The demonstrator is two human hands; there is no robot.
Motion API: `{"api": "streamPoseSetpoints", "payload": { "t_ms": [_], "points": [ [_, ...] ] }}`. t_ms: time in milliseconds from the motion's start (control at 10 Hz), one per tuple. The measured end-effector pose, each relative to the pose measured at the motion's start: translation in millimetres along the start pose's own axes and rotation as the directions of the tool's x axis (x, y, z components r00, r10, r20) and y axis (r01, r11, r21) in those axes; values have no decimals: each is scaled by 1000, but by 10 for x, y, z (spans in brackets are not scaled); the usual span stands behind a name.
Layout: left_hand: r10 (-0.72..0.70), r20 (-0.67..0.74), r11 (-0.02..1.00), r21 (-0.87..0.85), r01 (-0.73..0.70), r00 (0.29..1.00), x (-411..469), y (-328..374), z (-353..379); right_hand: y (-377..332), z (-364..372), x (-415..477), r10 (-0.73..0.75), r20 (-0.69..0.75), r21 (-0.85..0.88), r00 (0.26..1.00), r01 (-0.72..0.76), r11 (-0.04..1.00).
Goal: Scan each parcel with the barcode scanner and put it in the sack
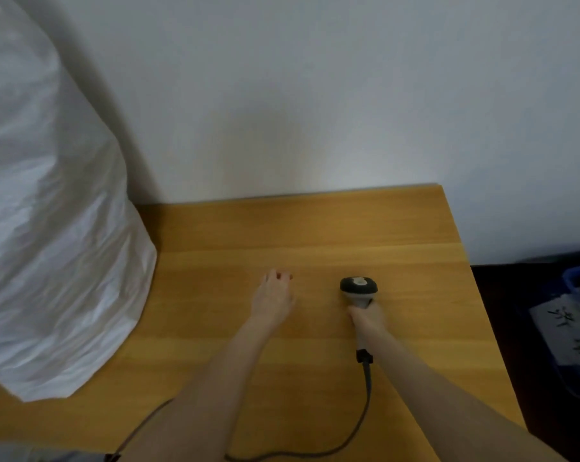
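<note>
cable (365, 411): closest thing to the lens in the head view. It's a dark lead looping along the near edge of the counter (315, 235) and running up into the butt of the scanner (358, 288).
scanner: low over the counter, right of the middle; can't tell if it actually touches the wood. Its long axis runs near-to-far, with the handle toward the person and the dark head pointing away at the wall (315, 95), tipped a touch left. The scan window isn't visible from here.
right hand (367, 318): grip wrapped round the handle just behind the head, so it's holding the scanner.
left hand (273, 295): palm down, just left of the scanner, grip loose and holding nothing. The fingertips are blurred, so contact with the counter is anyone's guess.
sack (48, 228): big white crinkly one at the left end of the counter, well apart from both hands. Its mouth is out of shot.
parcels: none on the counter that I can see. A blue bin (578, 278) at far right has something pale with dark marks in it, too blurry to call.
step, my guess: between parcels, so the next one needs fetching.
tips: leave the scanner in the right grip and bring the parcel in label-up with the free hand, in front of the head, so aiming is only a wrist tilt. Watch that the cable loop doesn't snag on the swing left to the sack.
</note>
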State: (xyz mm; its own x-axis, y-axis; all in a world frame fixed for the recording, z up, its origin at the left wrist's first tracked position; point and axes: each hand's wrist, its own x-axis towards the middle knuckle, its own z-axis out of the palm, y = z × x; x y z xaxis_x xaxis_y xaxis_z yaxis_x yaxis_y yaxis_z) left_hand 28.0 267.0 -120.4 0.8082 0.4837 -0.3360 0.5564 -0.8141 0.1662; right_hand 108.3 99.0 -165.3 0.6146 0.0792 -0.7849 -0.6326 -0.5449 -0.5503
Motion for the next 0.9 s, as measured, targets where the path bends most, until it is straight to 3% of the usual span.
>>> {"api": "streamPoseSetpoints", "payload": {
  "t_ms": [600, 900],
  "points": [
    [53, 44, 999, 9, -53, 998, 104, -64, 51, 61, 82, -14, 18, -22, -60, 1000, -19, 998],
    [81, -2, 997, -2, -81, 997, 16, -238, -297, -12, -14, -281, -98, -102, -154, 990, 82, 985]
  ]
}}
